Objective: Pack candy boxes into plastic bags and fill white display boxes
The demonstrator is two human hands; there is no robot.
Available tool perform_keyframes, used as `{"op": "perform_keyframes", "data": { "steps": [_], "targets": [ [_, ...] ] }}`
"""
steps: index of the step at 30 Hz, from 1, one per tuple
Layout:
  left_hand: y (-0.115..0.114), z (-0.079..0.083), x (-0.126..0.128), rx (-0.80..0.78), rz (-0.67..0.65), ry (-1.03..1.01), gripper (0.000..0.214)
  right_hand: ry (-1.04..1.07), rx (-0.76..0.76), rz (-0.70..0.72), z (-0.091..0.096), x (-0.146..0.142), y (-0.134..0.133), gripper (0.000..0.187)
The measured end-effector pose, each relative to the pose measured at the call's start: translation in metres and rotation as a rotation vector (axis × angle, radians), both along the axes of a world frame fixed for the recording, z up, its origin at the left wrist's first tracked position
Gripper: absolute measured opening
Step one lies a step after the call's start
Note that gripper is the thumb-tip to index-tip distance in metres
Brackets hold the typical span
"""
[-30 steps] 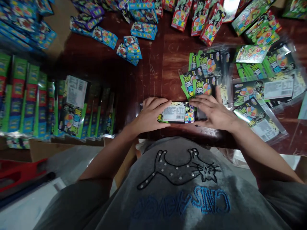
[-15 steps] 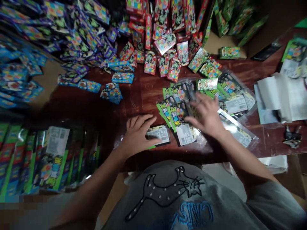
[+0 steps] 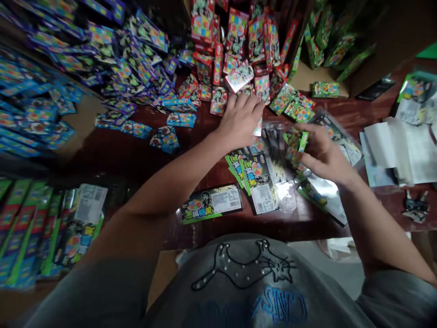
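In the head view, what lies beneath the left hand (image 3: 241, 120) is hidden; palm down by the red boxes (image 3: 236, 32), its grip cannot be told. The right hand (image 3: 322, 152) has its grip closed around a small, blurred green carton (image 3: 294, 143), above glossy, flat plastic pouches (image 3: 261, 182) on the polished counter (image 3: 389, 209).

Table (image 3: 290, 225): we see smooth, glossy wood
Red boxes (image 3: 236, 29): shiny printed card
Clear bag (image 3: 285, 193): glossy, crinkled plastic
Carton (image 3: 303, 75): matt cardboard
Our shirt (image 3: 239, 282): matt cloth
Keys (image 3: 415, 205): metal
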State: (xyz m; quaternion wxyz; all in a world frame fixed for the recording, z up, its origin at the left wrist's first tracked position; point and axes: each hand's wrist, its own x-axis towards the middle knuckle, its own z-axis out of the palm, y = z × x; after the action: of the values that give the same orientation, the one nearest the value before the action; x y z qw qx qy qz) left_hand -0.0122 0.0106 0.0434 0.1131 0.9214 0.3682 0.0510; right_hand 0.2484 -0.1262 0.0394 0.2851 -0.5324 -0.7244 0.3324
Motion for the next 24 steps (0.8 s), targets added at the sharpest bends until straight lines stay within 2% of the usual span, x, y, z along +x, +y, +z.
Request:
{"op": "perform_keyframes", "data": {
  "steps": [2, 4, 6, 8, 10, 13, 15, 16, 18, 21, 22, 24],
  "targets": [
    [-0.040, 0.003, -0.015, -0.042, -0.033, -0.016, 0.081, 0.244, -0.178, 0.053, -0.009, -0.011, -0.029, 0.063],
    [-0.081, -0.001, -0.029, -0.103, -0.093, 0.009, 0.080, 0.283, -0.270, 0.099, -0.021, -0.021, -0.051, 0.054],
    [-0.113, -0.010, -0.040, -0.149, -0.142, 0.025, 0.083, 0.148, -0.202, 0.107, -0.032, -0.025, -0.062, 0.045],
    [-0.132, -0.019, -0.047, -0.168, -0.144, 0.008, 0.091, -0.053, -0.035, 0.063, -0.037, -0.023, -0.065, 0.044],
    [-0.139, -0.024, -0.050, -0.170, -0.107, -0.012, 0.102, -0.202, 0.109, 0.082, -0.036, -0.019, -0.065, 0.058],
    [-0.144, -0.024, -0.053, -0.171, -0.044, -0.004, 0.115, -0.278, 0.146, 0.339, -0.031, -0.015, -0.072, 0.103],
    [-0.148, -0.023, -0.054, -0.177, -0.023, 0.009, 0.119, -0.311, 0.132, 0.487, -0.030, -0.016, -0.082, 0.118],
    [-0.151, -0.023, -0.055, -0.179, -0.014, 0.012, 0.120, -0.328, 0.137, 0.517, -0.031, -0.017, -0.086, 0.115],
    [-0.159, -0.024, -0.055, -0.178, -0.001, 0.012, 0.120, -0.352, 0.192, 0.495, -0.033, -0.021, -0.092, 0.097],
    [-0.168, -0.028, -0.053, -0.166, 0.009, 0.012, 0.119, -0.378, 0.324, 0.324, -0.032, -0.024, -0.093, 0.080],
    [-0.170, -0.029, -0.052, -0.163, 0.010, 0.011, 0.118, -0.383, 0.339, 0.279, -0.031, -0.024, -0.093, 0.082],
    [-0.173, -0.030, -0.052, -0.161, 0.014, 0.008, 0.119, -0.373, 0.289, 0.293, -0.028, -0.023, -0.097, 0.099]
  ]
}}
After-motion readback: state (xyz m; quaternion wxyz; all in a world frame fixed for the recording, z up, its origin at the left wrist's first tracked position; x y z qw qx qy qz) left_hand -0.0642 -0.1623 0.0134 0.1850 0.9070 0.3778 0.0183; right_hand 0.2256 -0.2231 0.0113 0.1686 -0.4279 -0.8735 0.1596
